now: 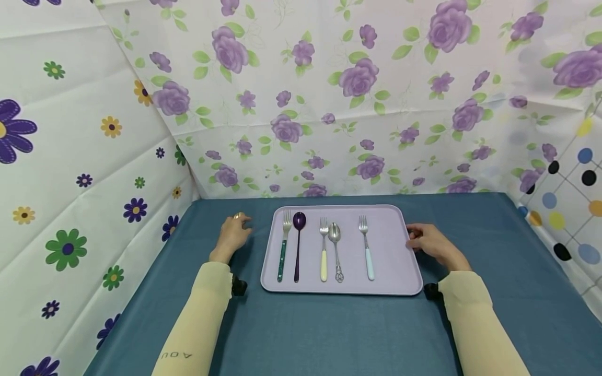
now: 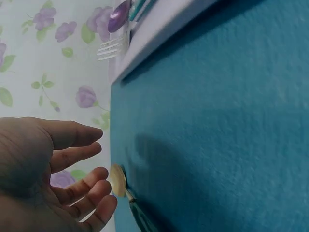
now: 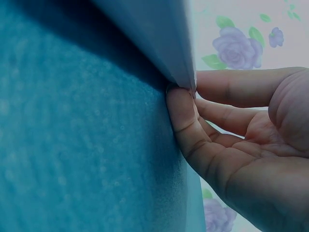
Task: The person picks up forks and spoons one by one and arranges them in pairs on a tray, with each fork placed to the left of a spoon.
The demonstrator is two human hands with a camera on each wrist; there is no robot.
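Note:
A lilac tray lies on the table with cutlery spread across it. From left to right are a fork with a dark green handle, a purple spoon, a fork with a yellow handle, an ornate silver spoon and a fork with a pale blue handle. My right hand pinches the tray's right edge between thumb and fingers. Left of the tray, my left hand has its fingers loosely bent and apart. Close by its fingertips lies a gold spoon with a green handle, mostly hidden in the head view.
Blue-green cloth covers the table. A floral curtain rises behind it, with patterned sheets along the left and right sides.

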